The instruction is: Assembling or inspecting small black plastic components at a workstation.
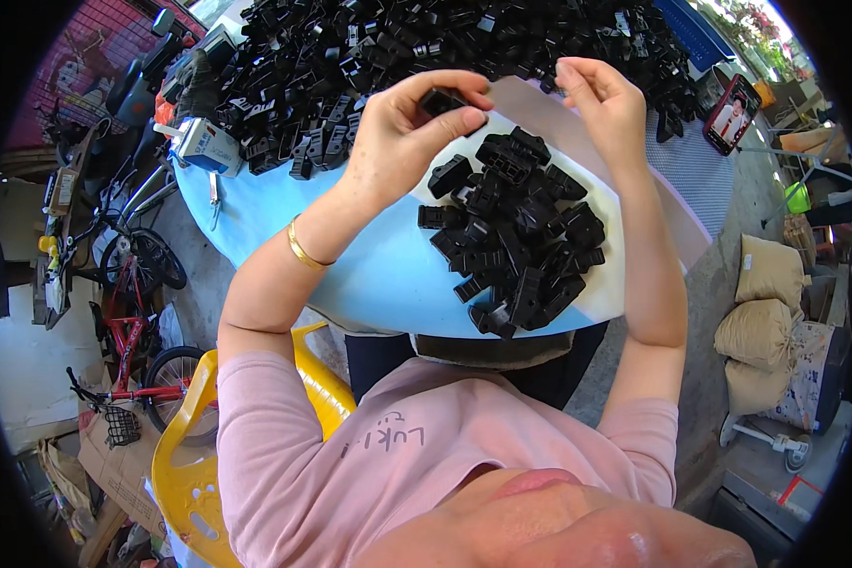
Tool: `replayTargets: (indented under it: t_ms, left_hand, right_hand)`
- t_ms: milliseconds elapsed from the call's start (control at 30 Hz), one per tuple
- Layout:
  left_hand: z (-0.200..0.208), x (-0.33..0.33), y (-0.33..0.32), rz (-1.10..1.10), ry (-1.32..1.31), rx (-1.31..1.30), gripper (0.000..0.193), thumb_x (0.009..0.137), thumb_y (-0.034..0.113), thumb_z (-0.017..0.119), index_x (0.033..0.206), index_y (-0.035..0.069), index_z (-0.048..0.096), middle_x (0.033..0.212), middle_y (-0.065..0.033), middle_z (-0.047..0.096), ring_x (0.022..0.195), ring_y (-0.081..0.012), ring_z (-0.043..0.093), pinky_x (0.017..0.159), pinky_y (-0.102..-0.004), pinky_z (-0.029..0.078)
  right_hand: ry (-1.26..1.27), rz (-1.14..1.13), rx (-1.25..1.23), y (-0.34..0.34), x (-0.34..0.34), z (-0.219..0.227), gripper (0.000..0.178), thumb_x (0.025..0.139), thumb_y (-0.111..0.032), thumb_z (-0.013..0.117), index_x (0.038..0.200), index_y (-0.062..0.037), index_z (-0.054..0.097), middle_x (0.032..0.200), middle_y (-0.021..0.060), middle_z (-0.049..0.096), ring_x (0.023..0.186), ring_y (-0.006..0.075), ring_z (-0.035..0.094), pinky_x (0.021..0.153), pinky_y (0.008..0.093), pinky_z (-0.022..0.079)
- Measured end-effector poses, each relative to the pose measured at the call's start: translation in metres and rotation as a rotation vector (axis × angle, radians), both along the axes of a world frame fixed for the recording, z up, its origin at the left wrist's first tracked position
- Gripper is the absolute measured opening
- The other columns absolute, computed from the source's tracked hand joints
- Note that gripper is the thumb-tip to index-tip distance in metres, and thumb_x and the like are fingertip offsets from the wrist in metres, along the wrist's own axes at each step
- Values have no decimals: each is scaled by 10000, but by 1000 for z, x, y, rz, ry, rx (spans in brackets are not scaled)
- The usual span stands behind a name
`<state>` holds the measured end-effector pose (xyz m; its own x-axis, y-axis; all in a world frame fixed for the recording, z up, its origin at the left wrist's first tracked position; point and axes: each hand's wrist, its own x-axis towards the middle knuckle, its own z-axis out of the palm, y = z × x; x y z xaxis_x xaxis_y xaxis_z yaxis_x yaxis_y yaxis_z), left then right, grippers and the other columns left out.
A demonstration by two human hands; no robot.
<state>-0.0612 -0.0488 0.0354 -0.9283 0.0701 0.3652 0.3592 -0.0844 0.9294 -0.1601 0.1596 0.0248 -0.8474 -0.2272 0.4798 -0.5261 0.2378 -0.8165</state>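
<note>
My left hand (412,128), a gold bangle on its wrist, is closed around a small black plastic part (442,100) above the table. To its right, my right hand (604,99) is raised with thumb and forefinger pinched together. Whatever sits at those fingertips is dark and tiny against the black parts behind, so I cannot make it out. Between my forearms lies a loose pile of black plastic parts (516,227) on a pale sheet. A far larger heap of similar black parts (407,47) covers the back of the table.
The table's light blue cover (350,284) curves round in front of me. A blue-and-white carton (206,147) stands at the left edge, a phone (732,114) at the right. A yellow chair (185,483) and red bicycle (128,346) are at left; beige sacks (762,331) sit right.
</note>
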Motion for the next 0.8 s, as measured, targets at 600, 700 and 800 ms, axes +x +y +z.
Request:
replayTargets:
  t_ms: [600, 700, 800]
  left_hand:
    - [-4, -11, -25, 538, 460, -1117, 318, 741, 338, 684, 835, 35, 662, 850, -114, 611, 827, -298, 551, 720, -366, 459]
    - [-17, -25, -51, 785, 116, -1588, 300, 744, 342, 665, 807, 49, 673, 861, -111, 603, 886, -298, 552, 734, -383, 478]
    - [-24, -32, -58, 763, 57, -1660, 289, 714, 292, 693, 839, 39, 629, 895, -106, 601, 909, -289, 550, 737, -397, 474]
  right_hand:
    - [305, -288, 547, 4, -55, -57, 254, 816, -243, 599, 924, -18, 650, 948, 109, 629, 815, 288, 620, 740, 353, 492]
    - [206, -419, 614, 3, -55, -54, 303, 778, -317, 637, 898, -40, 659, 898, 107, 648, 801, 274, 632, 732, 353, 497]
    - [75, -462, 724, 6, -52, -52, 368, 731, -393, 669, 920, -78, 661, 843, 110, 663, 809, 262, 639, 725, 355, 499]
